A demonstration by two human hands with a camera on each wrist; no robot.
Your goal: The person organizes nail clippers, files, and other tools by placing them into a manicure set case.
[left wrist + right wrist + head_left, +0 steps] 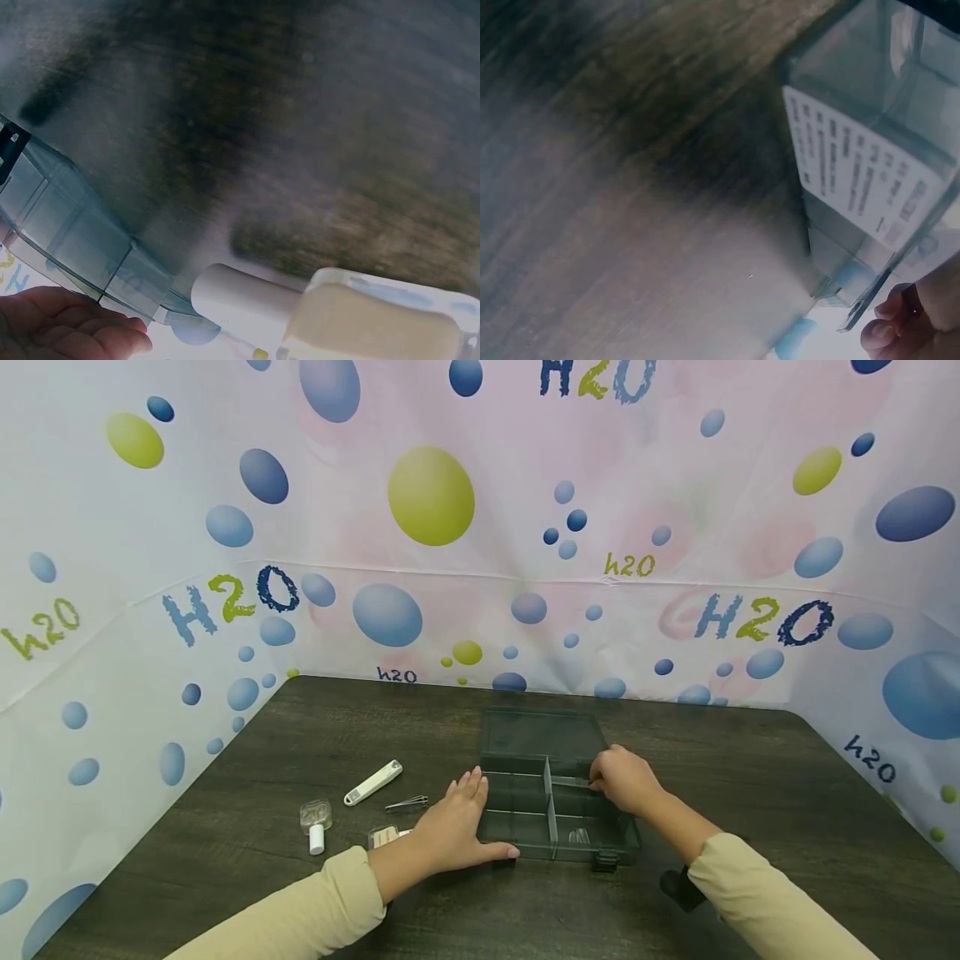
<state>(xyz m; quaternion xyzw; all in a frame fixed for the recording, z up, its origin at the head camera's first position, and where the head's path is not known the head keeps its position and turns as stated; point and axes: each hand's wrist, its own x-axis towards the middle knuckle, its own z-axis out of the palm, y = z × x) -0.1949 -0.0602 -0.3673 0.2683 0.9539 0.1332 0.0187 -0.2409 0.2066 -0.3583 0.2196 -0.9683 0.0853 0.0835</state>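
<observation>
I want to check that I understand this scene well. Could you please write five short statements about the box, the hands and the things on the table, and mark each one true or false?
1. The lid of the box is open. True.
2. The left hand holds the nail clipper. False: the left hand is at the left side of the box.
3. The right hand is at the right part of the box. True.
4. The nail clipper lies inside the box. False: the nail clipper lies on the table, to the left of the box.
5. A white label is on the outside of the box. True.
</observation>
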